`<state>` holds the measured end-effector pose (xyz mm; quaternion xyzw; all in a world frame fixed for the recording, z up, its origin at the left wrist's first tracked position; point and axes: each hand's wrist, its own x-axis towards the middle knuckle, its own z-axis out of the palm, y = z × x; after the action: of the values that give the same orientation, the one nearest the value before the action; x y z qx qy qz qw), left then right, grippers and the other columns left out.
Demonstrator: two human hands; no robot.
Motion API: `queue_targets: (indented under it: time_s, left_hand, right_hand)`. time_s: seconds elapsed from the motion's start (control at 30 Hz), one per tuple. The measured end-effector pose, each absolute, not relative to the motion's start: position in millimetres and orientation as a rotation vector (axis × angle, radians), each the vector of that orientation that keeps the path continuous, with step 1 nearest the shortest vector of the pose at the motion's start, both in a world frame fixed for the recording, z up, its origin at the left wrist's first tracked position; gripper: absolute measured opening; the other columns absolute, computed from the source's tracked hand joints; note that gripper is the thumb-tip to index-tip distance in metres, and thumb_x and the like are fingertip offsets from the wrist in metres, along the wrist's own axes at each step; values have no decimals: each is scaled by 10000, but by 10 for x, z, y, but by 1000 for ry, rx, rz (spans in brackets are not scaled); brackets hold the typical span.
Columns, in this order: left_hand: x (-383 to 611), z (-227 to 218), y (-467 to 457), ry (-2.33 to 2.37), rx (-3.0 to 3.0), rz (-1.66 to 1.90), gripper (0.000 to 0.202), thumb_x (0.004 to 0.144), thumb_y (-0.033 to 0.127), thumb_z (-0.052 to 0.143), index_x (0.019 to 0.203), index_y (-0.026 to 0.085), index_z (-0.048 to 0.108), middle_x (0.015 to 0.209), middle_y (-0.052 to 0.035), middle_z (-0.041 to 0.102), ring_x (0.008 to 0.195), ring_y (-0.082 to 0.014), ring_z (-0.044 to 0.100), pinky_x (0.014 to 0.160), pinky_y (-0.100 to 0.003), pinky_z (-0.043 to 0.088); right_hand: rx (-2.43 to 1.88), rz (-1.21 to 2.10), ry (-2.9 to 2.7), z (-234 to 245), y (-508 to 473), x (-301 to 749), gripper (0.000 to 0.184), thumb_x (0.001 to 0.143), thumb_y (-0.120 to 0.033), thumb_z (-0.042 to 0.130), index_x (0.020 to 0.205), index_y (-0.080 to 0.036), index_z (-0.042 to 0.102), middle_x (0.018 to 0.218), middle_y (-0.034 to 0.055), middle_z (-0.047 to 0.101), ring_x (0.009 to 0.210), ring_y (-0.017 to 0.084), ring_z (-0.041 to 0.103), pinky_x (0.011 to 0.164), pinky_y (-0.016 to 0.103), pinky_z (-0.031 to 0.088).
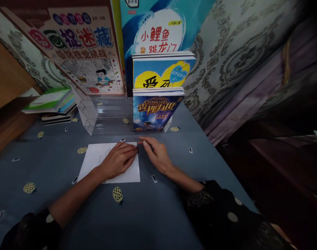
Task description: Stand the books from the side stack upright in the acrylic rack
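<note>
A white sheet of paper (129,173) with faint printed lines lies on the blue-grey tablecloth in front of me. My left hand (118,158) rests palm down across it, fingers stretched toward its upper right corner. Just off the right edge of the paper, my right hand (158,156) stands on its side with fingers extended and holds nothing I can see. Its fingertips are close to the paper's upper right corner; whether they touch it I cannot tell.
Beyond the paper stands a clear book rack (109,123). It holds a dark blue book (158,111), a blue and yellow book (162,71), a teal book (169,21) and a large picture book (77,45). Several books (51,100) are stacked at left. A patterned curtain (226,66) hangs behind.
</note>
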<state>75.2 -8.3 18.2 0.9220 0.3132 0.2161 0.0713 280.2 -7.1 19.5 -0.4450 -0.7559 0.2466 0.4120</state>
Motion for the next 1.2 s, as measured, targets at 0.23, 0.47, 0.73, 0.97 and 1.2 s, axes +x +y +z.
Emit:
queue_targets:
  time_s: [0.23,0.47,0.73,0.97,1.2]
  left_hand:
    - [716,233,-138,826,2789,680,331,986,222,446,1195,206,702,1101,-77,745,1010,-228,660,897,-434,511]
    - [624,306,-450,714,2725,543,342,991,221,447,1246,221,676,1184,-72,728,1096,-226,633,950,-423,495]
    - [569,332,-774,693,2780,451,330,1008,348,490,1252,192,647,1206,-74,718,1112,-244,623,937,-417,482]
    - [521,319,-813,830,2821,474,336,1041,336,434,1238,153,635,1200,-64,724,1118,-219,633,962,-383,488]
    - [-130,226,-463,1378,2765,487,364,1043,328,394,1223,172,670,1241,-91,705,1128,-228,654,988,-435,511]
  right_hand:
    - [-1147,706,-2072,74,-19,2741,351,1030,-251,370,1336,-203,534,1104,68,741,1087,220,641,971,401,482]
    - [-1155,562,-2180,32,-23,2729,294,997,-244,453,1230,-185,621,1054,87,735,1023,245,628,908,397,494]
    - [-1153,312,-2375,74,-162,2696,306,960,-221,502,1236,-155,617,1144,141,719,1143,287,600,961,465,464]
    - [-1066,105,-2506,16,-321,2699,435,957,-364,542,1328,-138,568,1375,172,610,1314,335,508,1054,558,410]
    - [-1050,19,-2528,-25,-289,2705,433,976,-389,501,1333,-152,569,1384,155,608,1312,324,518,1045,560,430]
